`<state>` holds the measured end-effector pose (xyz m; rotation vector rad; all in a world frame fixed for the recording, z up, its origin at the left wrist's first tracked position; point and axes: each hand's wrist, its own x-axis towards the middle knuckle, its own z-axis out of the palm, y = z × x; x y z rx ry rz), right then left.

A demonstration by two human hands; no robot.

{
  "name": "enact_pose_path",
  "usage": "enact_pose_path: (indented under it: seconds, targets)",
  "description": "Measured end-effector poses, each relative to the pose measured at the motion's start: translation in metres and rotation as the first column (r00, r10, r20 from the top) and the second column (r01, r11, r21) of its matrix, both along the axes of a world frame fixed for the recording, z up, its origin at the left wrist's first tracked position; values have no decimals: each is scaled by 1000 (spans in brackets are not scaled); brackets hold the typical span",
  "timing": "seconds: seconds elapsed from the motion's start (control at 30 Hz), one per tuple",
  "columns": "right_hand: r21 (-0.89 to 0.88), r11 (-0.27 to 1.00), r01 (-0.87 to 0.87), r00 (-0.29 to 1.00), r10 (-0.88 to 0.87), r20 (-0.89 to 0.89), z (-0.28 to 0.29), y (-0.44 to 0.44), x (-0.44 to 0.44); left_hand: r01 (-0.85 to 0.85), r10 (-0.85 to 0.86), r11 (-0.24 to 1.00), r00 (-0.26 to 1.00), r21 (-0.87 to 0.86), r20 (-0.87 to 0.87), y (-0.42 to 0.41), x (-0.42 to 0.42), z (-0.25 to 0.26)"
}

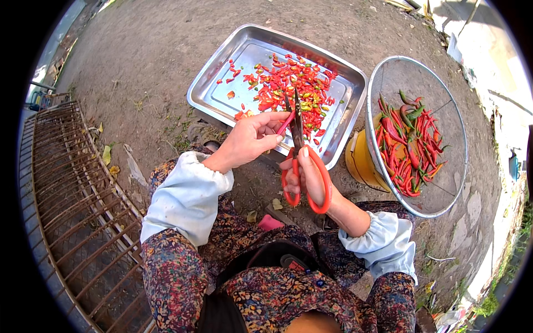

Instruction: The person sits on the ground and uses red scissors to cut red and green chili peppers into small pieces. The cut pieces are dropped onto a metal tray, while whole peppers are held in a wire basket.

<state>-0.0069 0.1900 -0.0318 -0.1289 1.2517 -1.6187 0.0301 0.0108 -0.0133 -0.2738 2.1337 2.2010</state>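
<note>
Between the thumb and fingers of my left hand (pixel 254 137) is a red chili pepper (pixel 286 123), its tip against the scissor blades. My right hand (pixel 310 175) grips scissors (pixel 296 133) with red handles and dark, worn blades, which are slightly parted and point away from me. Both hands are over the near edge of a shiny metal tray (pixel 225 50). Cut chili pieces (pixel 287 79), mostly red with some green and yellow, lie scattered in it. To the right, a round wire-mesh strainer (pixel 456 183) holds whole red and green chilies (pixel 412 145).
A yellow bucket (pixel 360 162) stands under the strainer. Along the left lies a rusty metal-bar rack (pixel 83 216). Bare dirt ground (pixel 145 54) surrounds the tray, with dry leaves (pixel 107 155) and a plastic scrap (pixel 135 166) at left.
</note>
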Motion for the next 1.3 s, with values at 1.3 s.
enact_pose_path:
  seconds: [1.3]
  targets:
    - [61, 998, -6, 997, 10, -80, -1, 0, 2, -41, 39, 996, 999, 81, 26, 0, 3, -1]
